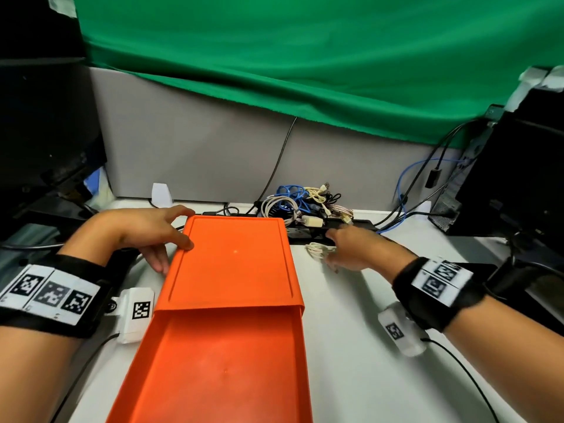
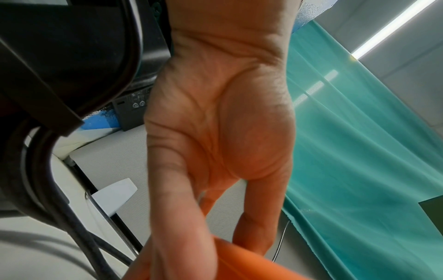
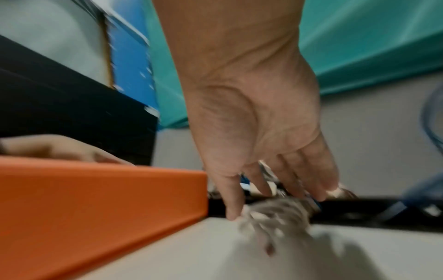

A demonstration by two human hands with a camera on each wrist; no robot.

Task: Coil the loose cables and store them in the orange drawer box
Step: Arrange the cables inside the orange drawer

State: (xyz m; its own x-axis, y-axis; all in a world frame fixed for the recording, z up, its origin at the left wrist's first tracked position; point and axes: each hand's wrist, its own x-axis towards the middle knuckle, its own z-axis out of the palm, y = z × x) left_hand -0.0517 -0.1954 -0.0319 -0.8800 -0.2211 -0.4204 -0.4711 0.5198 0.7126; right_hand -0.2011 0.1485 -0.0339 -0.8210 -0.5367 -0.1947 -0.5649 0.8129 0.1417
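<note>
The orange drawer box (image 1: 235,261) lies in the middle of the white table, its drawer (image 1: 219,361) pulled out toward me and holding nothing that I can see. My left hand (image 1: 164,236) rests on the box's left edge, thumb on the lid and fingers down the side; in the left wrist view the left hand (image 2: 203,180) lies flat against the orange box (image 2: 239,265). My right hand (image 1: 338,250) reaches with spread fingers over a small white cable bundle (image 1: 316,249) just right of the box. In the blurred right wrist view, my right hand's (image 3: 271,181) thumb touches the white cable bundle (image 3: 275,214).
A tangled pile of blue, white and beige cables (image 1: 302,203) sits on a black power strip (image 1: 360,224) behind the box. A dark monitor (image 1: 45,132) stands at the left and a black computer tower (image 1: 518,178) at the right. A grey partition closes the back.
</note>
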